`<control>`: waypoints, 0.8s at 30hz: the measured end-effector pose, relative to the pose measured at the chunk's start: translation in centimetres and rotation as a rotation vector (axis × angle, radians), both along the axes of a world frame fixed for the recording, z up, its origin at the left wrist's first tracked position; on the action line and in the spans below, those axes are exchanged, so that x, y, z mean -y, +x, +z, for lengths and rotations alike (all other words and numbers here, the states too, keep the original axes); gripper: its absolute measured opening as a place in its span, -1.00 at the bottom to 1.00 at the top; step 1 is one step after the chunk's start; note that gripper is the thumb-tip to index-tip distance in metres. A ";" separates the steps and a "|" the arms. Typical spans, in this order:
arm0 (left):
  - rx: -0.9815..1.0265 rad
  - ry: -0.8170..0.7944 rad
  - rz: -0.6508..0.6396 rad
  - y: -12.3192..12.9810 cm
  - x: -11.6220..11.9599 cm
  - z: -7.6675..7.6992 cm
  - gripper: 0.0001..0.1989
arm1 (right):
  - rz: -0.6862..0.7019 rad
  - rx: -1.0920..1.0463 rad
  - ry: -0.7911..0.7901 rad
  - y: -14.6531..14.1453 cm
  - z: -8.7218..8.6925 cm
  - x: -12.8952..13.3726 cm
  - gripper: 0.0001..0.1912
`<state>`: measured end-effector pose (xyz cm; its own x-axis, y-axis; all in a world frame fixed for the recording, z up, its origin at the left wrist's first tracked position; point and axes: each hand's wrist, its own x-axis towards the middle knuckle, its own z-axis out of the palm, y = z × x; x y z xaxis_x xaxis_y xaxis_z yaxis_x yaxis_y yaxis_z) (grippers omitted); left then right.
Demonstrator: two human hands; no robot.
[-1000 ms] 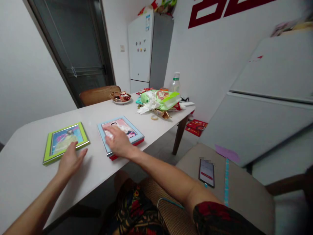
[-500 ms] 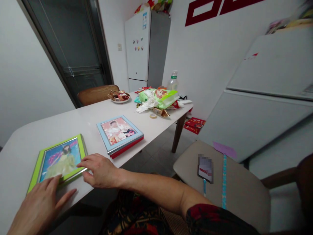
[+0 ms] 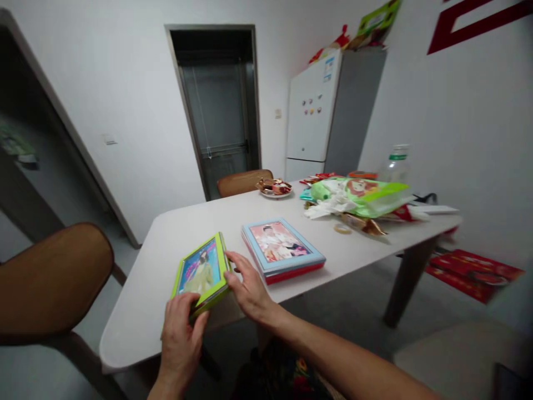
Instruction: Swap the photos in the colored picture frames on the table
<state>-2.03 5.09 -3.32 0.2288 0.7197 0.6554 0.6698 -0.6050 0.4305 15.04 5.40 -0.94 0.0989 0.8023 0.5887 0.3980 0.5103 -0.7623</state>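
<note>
I have the green picture frame (image 3: 202,272) between my two hands, to the left of the blue picture frame (image 3: 280,244), which is my landmark here. My left hand (image 3: 180,333) has its near left part, the fingers bent over the front rim and the thumb low along the near side. My right hand (image 3: 252,291) is at its right side, between it and the blue picture frame, with the thumb and index finger on the rim and side. Both grips are narrow, closed about the frame's edges, so most of the frame lies beyond my left fingers and to the left of my right ones. It faces up, tilted; I cannot tell whether its far edge touches the white table (image 3: 141,311).

The blue picture frame lies flat, picture up, on top of a red frame (image 3: 295,273). Beyond it stands a plate of wrappers (image 3: 277,195), with a wooden chair (image 3: 245,183) farther back. Beyond it and to its right are a roll of tape (image 3: 342,230), a green package (image 3: 375,197) with crumpled white tissue, and a clear bottle (image 3: 396,164) behind that package.
</note>
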 end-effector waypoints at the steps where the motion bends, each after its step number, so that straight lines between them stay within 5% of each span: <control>1: 0.079 -0.050 0.023 0.3 0.3 0.5 -0.85 | 0.032 -0.055 0.004 -0.4 0.4 -0.1 -0.55; 5: 0.486 -0.263 0.047 0.9 1.2 1.5 -0.77 | 0.174 -0.146 -0.075 -2.6 0.6 -0.6 -0.46; 9: 0.784 -0.351 -0.004 0.4 1.3 1.5 -0.60 | 0.262 0.047 -0.121 -4.3 -0.9 -0.9 -0.44; 17: 0.944 -0.488 -0.042 -1.9 1.4 -2.5 -0.37 | 0.318 0.469 -0.098 -3.0 -3.6 -0.3 -0.36; 21: 0.921 -0.668 -0.079 -3.4 2.3 -3.1 -0.50 | 0.377 0.644 -0.053 -1.7 -3.6 0.1 -0.35; 24: 0.877 -0.762 -0.109 -4.1 2.9 -3.3 -0.42 | 0.407 0.740 -0.057 -1.1 -3.2 0.3 -0.39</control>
